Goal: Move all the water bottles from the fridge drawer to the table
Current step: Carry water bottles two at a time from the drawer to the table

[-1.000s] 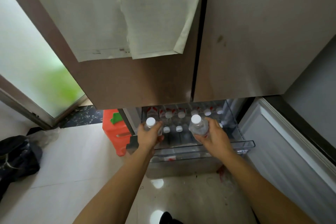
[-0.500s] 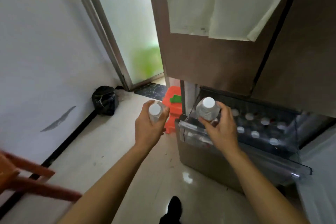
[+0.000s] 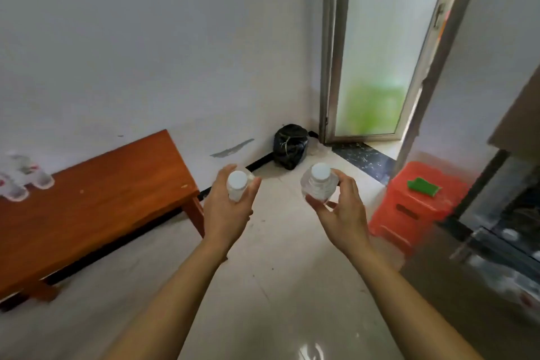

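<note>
Our left hand (image 3: 225, 219) clasps a clear, white-capped water bottle (image 3: 237, 184); our right hand (image 3: 343, 216) pinches a second bottle (image 3: 318, 184). Blurred bottles (image 3: 20, 178), probably alike, stand at the wooden table (image 3: 102, 199)'s left edge.

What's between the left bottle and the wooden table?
Nothing: the head view shows only floor and wall between the bottle in the left hand and the table.

Ahead of me a black bag (image 3: 290, 146) sits on the floor (image 3: 292, 286) in the corner, against the white wall (image 3: 146, 38) and just beside the frosted door (image 3: 377, 52). A grey scuff (image 3: 232, 148) marks the wall left of the bag, above a black skirting (image 3: 260, 162). To my right stands an orange stool (image 3: 415, 213) with a green scrap (image 3: 424, 185) lying on its top. A dark speckled sill (image 3: 362, 156) runs along the door's foot.
</note>
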A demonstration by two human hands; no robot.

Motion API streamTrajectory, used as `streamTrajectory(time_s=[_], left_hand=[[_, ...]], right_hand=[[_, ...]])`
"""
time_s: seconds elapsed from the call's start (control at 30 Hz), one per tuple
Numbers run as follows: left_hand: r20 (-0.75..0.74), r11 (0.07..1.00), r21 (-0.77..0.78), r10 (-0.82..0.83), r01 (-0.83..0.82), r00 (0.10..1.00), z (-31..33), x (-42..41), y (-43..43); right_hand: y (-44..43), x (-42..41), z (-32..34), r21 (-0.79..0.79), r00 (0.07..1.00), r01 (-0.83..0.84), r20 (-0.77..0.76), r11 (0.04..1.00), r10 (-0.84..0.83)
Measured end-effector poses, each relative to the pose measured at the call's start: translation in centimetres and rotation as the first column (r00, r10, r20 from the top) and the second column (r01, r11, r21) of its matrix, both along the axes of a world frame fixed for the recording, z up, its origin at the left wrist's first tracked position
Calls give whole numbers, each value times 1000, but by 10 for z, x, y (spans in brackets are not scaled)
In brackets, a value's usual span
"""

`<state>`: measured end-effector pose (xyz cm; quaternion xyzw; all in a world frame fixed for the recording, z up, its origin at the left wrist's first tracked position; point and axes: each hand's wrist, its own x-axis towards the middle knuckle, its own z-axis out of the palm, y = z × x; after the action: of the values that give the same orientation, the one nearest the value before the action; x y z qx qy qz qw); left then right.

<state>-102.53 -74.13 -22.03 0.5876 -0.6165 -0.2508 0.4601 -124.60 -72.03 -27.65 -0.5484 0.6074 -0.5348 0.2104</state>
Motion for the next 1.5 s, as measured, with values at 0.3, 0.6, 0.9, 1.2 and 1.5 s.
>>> streamTrajectory(time_s=[0.3, 0.6, 0.9, 1.2, 1.5], left_hand=[[100, 968, -11, 252, -252, 963, -16, 257, -49], [82, 867, 84, 486, -492, 870, -24, 377, -117], [62, 822, 138, 550, -553, 833, -24, 445, -238], [88, 757, 123, 636, -642, 767, -25, 530, -324], [120, 790, 208, 565, -577, 817, -65, 674, -427]], right_hand=[[-99, 264, -8, 44, 959, -282, -21, 958, 283], [-203, 385, -7, 64, 894, -427, -121, 902, 432], [-361, 472, -10, 64, 809, -581, -71, 812, 584], [-479, 570, -18, 101, 720, -685, -65, 722, 691], [-564, 687, -55, 179, 701, -689, -81, 702, 709]])
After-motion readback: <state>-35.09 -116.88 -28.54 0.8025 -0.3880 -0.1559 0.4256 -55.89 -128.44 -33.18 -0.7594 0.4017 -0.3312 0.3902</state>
